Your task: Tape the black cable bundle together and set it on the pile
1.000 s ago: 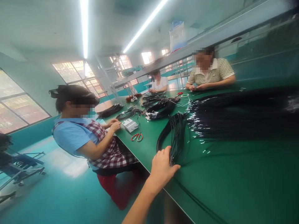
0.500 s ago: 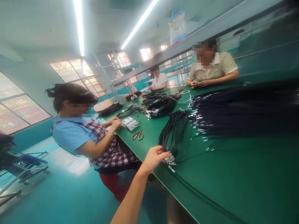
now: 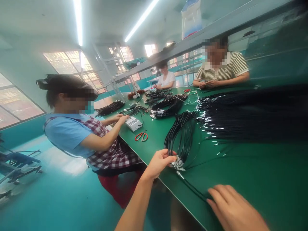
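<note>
My left hand (image 3: pixel 158 163) pinches the metal-tipped ends of a looped bundle of black cables (image 3: pixel 181 136) near the front edge of the green table (image 3: pixel 252 166). My right hand (image 3: pixel 234 208) rests at the lower right, fingers together over a single black cable (image 3: pixel 192 187) that runs along the table edge toward the bundle's metal ends. Whether it grips that cable is unclear.
A large pile of black cables (image 3: pixel 252 112) lies at the right. Red-handled scissors (image 3: pixel 141 136) and a white box (image 3: pixel 133 123) sit in front of a seated person in a checked apron (image 3: pixel 96 138). Two more people (image 3: pixel 221 69) sit across the table.
My left hand lifted off the bundle and now pinches its metal ends, drawn slightly toward the edge. My right hand has come into view at the lower right, onto the single cable.
</note>
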Motion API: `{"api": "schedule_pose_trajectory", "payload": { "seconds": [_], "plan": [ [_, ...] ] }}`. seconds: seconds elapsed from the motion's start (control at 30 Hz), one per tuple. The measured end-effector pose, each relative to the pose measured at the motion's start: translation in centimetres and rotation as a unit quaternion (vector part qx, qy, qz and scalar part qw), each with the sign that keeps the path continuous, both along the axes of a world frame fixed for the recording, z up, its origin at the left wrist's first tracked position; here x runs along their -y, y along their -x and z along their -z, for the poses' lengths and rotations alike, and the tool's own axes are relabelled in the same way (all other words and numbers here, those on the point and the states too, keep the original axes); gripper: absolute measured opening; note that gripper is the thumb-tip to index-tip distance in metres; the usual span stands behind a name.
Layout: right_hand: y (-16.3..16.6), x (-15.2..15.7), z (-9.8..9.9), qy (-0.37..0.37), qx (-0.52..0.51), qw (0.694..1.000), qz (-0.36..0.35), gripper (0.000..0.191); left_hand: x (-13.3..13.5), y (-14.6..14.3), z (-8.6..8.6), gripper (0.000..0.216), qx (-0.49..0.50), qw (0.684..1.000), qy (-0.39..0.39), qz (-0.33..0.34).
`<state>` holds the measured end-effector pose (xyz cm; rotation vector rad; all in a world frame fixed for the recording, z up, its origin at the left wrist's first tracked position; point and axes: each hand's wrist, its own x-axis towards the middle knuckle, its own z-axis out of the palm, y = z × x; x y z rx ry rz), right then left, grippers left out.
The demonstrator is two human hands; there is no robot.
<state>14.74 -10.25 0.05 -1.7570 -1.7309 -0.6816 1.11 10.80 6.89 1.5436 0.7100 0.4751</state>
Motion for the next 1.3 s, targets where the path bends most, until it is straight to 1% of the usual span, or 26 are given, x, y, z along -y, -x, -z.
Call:
{"api": "schedule_pose_trajectory", "payload": {
  "seconds": [0.07,0.13,0.2,0.27,0.37,0.47,0.53,0.63,0.77,0.83,0.9,1.0,1.1,1.17,1.23,1.3],
  "plan": [
    [1.6,-2.1,0.0,0.022,0.018,1.0,0.005,0.031,0.0,0.2,0.0,0.032,0.014,1.0,0.007,0.004],
    [3.0,-3.5,0.4,0.027,0.013,1.0,0.006,0.027,0.0,0.3,0.1,0.031,0.029,0.999,0.016,0.008],
    [4.1,-4.4,0.7,0.041,-0.011,0.999,-0.002,0.023,-0.1,0.5,0.3,0.031,0.042,0.999,0.026,0.013],
    [4.8,-4.9,0.5,0.053,-0.043,0.998,-0.002,0.021,-0.3,0.7,0.5,0.03,0.054,0.998,0.037,0.018],
    [5.6,-5.6,-0.6,0.059,-0.075,0.995,0.005,0.02,-0.6,1.0,0.9,0.028,0.07,0.995,0.056,0.031],
    [6.1,-6.5,-1.9,0.061,-0.082,0.995,0.014,0.023,-0.9,1.4,1.2,0.025,0.087,0.993,0.074,0.042],
    [6.4,-6.9,-2.4,0.061,-0.083,0.994,0.022,0.026,-1.0,1.6,1.3,0.024,0.097,0.991,0.081,0.045],
    [6.7,-7.1,-2.1,0.064,-0.076,0.995,0.019,0.024,-1.0,1.7,1.6,0.025,0.106,0.99,0.085,0.046],
    [6.7,-6.6,-0.9,0.08,-0.055,0.995,0.003,0.014,-1.1,1.8,1.8,0.026,0.107,0.989,0.084,0.051],
    [6.5,-6.5,-0.7,0.087,-0.039,0.995,0.001,0.015,-1.1,1.8,1.9,0.027,0.107,0.989,0.083,0.054],
    [6.1,-6.5,-1.1,0.077,-0.017,0.997,0.007,0.021,-1.0,1.9,1.9,0.027,0.106,0.989,0.081,0.056],
    [5.3,-6.9,-2.5,0.054,0.02,0.998,0.014,0.032,-0.9,1.8,1.9,0.027,0.101,0.99,0.076,0.058],
    [4.8,-7.3,-3.6,0.044,0.045,0.998,0.02,0.037,-0.7,1.6,1.7,0.03,0.092,0.991,0.075,0.056],
    [4.7,-7.4,-3.7,0.042,0.051,0.997,0.032,0.039,-0.7,1.6,1.7,0.032,0.091,0.992,0.076,0.054],
    [4.6,-7.6,-3.4,0.049,0.046,0.997,0.035,0.038,-0.7,1.6,1.6,0.033,0.092,0.991,0.076,0.053],
    [4.4,-7.8,-3.0,0.084,0.014,0.996,0.031,0.032,-0.8,1.7,1.6,0.035,0.092,0.992,0.075,0.053]
  ]
}}
